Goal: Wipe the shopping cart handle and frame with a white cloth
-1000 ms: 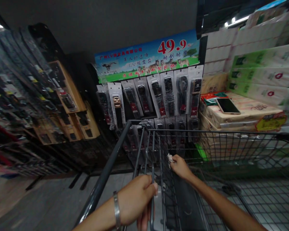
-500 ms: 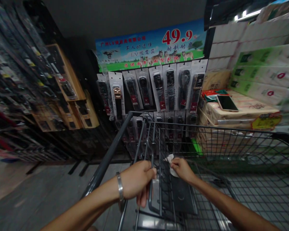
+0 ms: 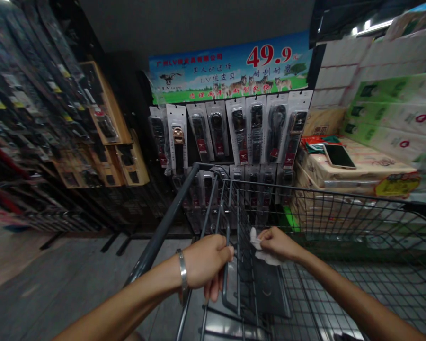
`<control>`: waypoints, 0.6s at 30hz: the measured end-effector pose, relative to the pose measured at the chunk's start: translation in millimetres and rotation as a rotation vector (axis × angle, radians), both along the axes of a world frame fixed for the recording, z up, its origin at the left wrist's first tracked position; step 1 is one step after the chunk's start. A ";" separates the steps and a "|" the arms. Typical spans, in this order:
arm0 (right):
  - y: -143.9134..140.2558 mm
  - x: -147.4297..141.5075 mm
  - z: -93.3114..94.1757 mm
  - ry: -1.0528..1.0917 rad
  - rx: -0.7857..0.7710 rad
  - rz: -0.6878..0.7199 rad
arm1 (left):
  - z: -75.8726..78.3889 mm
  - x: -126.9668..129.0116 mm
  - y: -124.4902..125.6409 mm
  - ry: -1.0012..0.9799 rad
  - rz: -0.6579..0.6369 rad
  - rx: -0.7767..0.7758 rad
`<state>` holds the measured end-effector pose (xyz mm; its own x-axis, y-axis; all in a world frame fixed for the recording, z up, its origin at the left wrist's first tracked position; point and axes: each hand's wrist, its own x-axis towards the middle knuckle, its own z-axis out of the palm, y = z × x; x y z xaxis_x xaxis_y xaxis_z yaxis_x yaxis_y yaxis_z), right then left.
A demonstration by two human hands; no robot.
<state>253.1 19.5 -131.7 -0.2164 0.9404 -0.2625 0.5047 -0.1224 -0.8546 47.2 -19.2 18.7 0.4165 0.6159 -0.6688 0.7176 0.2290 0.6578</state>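
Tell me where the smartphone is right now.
In the head view the dark-screened smartphone lies flat at the right, atop the stacked tissue packs, just right of the hanging packaged belts.

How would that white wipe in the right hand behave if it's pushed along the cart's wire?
The white wipe is crumpled and droops below the right hand, so it is probably floppy and light. Pushed along the shopping cart wire, it would likely bunch and drag rather than slide, and may snag at the wire crossings. The left hand grips the cart's bar, which should steady it.
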 end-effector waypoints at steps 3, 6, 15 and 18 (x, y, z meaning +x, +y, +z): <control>5.5 12.8 11.2 0.097 -0.215 0.021 | -1.2 -1.3 0.9 0.005 -0.018 0.012; 11.8 8.0 3.6 0.089 -0.248 -0.007 | -3.8 -2.4 1.4 -0.008 0.000 -0.001; 9.3 -29.9 -50.3 0.220 0.091 -0.464 | -11.2 -5.5 2.9 -0.018 0.010 0.012; -5.5 -29.9 -55.2 0.263 0.178 -0.395 | -8.0 -4.4 3.2 -0.017 0.001 0.014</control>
<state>223.2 14.0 -186.9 0.1280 0.9889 -0.0751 0.2136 -0.1014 -0.9716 42.8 -16.1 10.7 0.4272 0.6252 -0.6531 0.7063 0.2202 0.6728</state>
